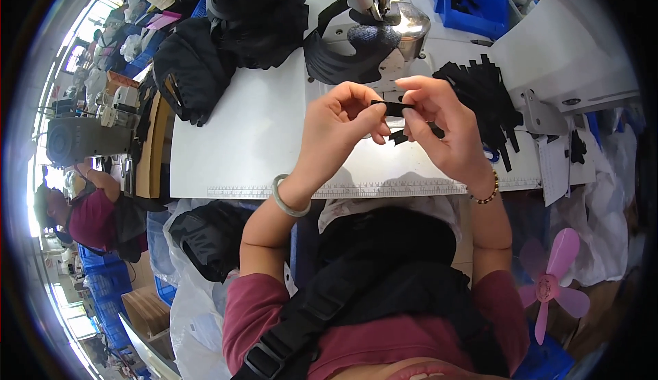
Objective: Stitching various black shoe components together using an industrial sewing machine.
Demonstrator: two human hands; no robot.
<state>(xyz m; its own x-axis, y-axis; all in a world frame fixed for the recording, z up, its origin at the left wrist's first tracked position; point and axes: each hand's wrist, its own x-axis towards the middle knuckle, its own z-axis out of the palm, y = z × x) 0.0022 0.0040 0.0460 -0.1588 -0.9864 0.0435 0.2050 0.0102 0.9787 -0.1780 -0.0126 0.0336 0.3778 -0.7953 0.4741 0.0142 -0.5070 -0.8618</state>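
Black fabric strip point(394, 108), flat, narrow, between left hand point(339, 129), right hand point(439, 129).

- Your white worktable point(240, 133) carries a heap of black fabric pieces point(226, 37) at its far left.
- Loose black strips point(483, 99) lie to the right.
- A ruler point(356, 189) runs along its near edge.
- The sewing machine point(391, 9) stands at the back.

1. White paper sheets with faint print point(556, 167): right of centre, hanging at the table's right edge; rectangular.
2. Brown cardboard box point(147, 309): lower left of the frame, on the floor.
3. Screens, signs: none visible.
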